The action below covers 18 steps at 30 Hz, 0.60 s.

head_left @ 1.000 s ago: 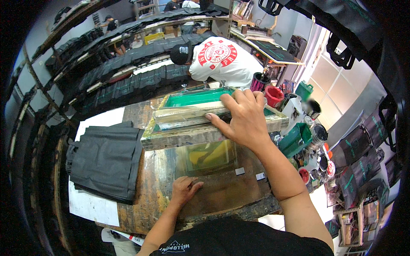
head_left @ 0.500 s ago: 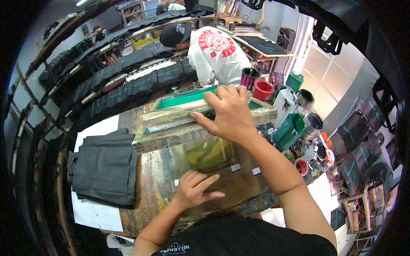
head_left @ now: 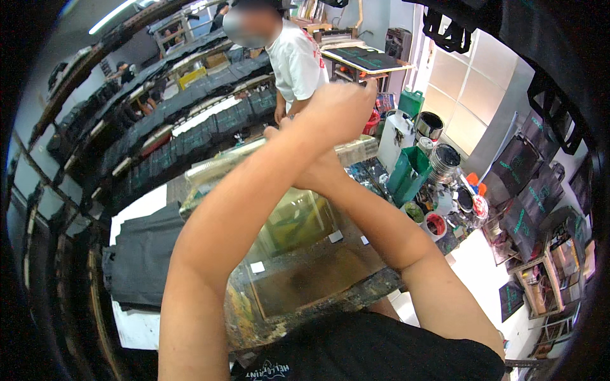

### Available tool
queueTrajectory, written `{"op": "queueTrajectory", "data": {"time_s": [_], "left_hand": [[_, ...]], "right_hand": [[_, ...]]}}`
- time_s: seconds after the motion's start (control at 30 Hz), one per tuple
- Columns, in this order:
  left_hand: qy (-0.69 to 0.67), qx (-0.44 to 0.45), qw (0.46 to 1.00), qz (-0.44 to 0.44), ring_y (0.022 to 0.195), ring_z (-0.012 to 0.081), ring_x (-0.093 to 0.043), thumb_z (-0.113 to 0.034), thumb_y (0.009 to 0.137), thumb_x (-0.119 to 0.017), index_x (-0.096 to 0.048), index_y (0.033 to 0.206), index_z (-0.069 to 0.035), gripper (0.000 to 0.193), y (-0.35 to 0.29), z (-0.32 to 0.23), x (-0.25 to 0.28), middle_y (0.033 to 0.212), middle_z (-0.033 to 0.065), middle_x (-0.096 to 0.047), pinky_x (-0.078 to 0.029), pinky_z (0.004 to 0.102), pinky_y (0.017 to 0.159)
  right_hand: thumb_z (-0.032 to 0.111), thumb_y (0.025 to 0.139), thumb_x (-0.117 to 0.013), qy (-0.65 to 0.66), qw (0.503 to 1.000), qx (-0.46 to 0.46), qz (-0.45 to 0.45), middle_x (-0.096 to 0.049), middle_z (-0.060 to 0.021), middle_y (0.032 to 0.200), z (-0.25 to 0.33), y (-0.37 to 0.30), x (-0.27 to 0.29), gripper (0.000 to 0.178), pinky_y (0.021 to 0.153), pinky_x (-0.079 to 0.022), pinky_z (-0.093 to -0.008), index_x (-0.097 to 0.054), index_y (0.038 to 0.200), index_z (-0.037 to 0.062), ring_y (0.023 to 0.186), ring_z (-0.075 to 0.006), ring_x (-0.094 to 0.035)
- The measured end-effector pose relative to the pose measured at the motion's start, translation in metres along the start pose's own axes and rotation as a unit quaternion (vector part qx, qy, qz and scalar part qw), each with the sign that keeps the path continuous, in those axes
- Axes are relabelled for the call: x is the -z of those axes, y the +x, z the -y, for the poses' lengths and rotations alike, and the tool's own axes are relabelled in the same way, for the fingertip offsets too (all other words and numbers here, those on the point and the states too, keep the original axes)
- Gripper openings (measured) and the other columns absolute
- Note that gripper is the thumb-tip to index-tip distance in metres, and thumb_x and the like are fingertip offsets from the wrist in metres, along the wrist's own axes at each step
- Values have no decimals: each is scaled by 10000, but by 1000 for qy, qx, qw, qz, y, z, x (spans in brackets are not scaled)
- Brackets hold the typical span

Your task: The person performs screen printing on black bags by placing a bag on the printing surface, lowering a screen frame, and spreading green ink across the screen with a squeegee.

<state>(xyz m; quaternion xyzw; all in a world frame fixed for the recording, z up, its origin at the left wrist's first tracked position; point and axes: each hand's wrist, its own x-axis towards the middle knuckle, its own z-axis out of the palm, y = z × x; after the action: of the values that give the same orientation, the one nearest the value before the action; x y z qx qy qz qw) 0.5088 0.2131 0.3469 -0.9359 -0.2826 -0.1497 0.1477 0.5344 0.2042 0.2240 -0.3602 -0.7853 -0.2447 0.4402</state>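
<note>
My left arm reaches up and across my right arm. My left hand (head_left: 346, 113) is blurred over the far right part of a wood-edged printing screen (head_left: 359, 151); whether it holds anything is unclear. Under the left forearm, my right hand (head_left: 312, 174) is at the screen's near side, with its fingers mostly hidden. The screen sits tilted over the worktable. Below it, a glossy clear sheet with a yellow-green patch (head_left: 295, 222) shows on a brown board (head_left: 311, 279). Small white squares (head_left: 257, 267) lie around the board. A stack of dark fabric pieces (head_left: 143, 260) rests left of the screen.
Right of the screen stand a green container (head_left: 408, 174), a white jug (head_left: 397, 140), cans (head_left: 443, 162) and a red-stained tub (head_left: 435, 225). A person in a white shirt (head_left: 298, 63) stands beyond the table. Racks of dark fabric (head_left: 216, 120) fill the left back.
My left hand has gone from above the board to the screen's far right, crossing over my right arm. The person opposite has straightened up and turned. The whole view has shifted.
</note>
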Motion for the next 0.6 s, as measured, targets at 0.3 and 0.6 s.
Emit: {"op": "queueTrajectory", "data": {"time_s": [0.3, 0.6], "left_hand": [[-25, 55, 988, 140, 1093, 411, -725, -133, 909, -650, -532, 1375, 41, 511, 58, 3, -37, 1172, 243, -740, -585, 515, 884], [-8, 59, 983, 171, 1137, 377, -721, -112, 864, -710, -625, 1278, 7, 439, 92, -7, -43, 1221, 206, -740, -585, 507, 905]], "right_hand": [[469, 939, -693, 50, 996, -30, 65, -590, -161, 1005, 3, 13, 16, 445, 870, -445, -508, -649, 1127, 68, 1010, -368, -544], [562, 893, -727, -3, 1000, -18, 0, -639, -174, 936, 9, 15, 10, 510, 866, -422, -523, -699, 992, 62, 930, -371, -563]]}}
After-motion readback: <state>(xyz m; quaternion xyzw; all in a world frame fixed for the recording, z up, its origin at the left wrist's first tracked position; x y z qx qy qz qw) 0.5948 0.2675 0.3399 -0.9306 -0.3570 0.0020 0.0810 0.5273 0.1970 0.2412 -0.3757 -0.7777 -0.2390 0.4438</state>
